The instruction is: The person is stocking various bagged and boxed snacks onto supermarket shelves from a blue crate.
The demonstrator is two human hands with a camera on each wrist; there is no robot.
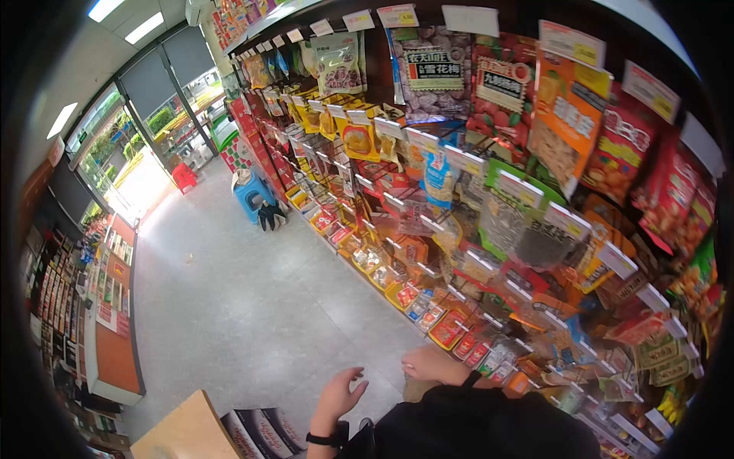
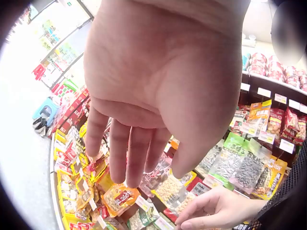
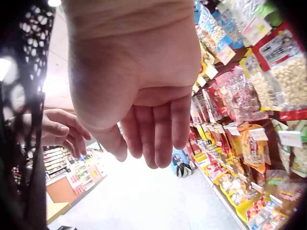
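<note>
My left hand [image 1: 342,392] hangs in front of me over the floor, its fingers loosely bent and holding nothing. To its right, my right hand [image 1: 430,364] is nearer the snack rack, also with nothing in it. In the left wrist view the left palm [image 2: 158,81] faces the camera with fingers extended and the thumb apart. The right wrist view shows the right palm [image 3: 134,72] with its fingers lightly bent. Red snack packets [image 1: 449,329] sit in the low bins beyond the right hand. Bagged seeds [image 1: 503,222] and dried-plum bags [image 1: 433,73] hang higher up.
The snack rack with price tags [image 1: 482,265] runs along my right side. A blue stool [image 1: 251,196] with black gloves [image 1: 272,216] stands ahead on the grey floor [image 1: 252,298]. A wooden tabletop [image 1: 183,432] is at lower left, near a counter [image 1: 111,344]. Glass doors stand at the far end.
</note>
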